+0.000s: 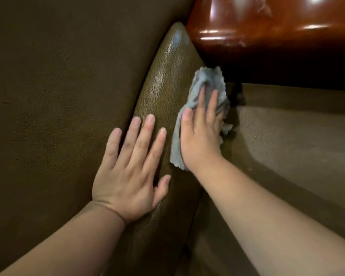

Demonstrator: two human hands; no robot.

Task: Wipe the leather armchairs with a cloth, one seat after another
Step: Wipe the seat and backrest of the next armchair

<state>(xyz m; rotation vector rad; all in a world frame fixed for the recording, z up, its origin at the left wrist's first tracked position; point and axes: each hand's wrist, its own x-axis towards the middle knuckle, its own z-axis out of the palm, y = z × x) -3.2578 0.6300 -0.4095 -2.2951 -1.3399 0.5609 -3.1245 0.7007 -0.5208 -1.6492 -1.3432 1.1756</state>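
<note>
A brown leather armchair fills the view, with a shiny rounded cushion edge (163,84) running up the middle and a broad leather panel (58,96) on the left. My right hand (201,136) presses a crumpled grey cloth (207,82) against the right side of that cushion edge, fingers flat on the cloth. The cloth sticks out above my fingertips and below my wrist. My left hand (131,170) lies flat and spread on the leather just left of it, holding nothing.
A glossy reddish-brown wooden armrest (267,26) sits at the top right, with a dark gap beneath it. Paler leather seat surface (297,146) stretches to the right of the cloth.
</note>
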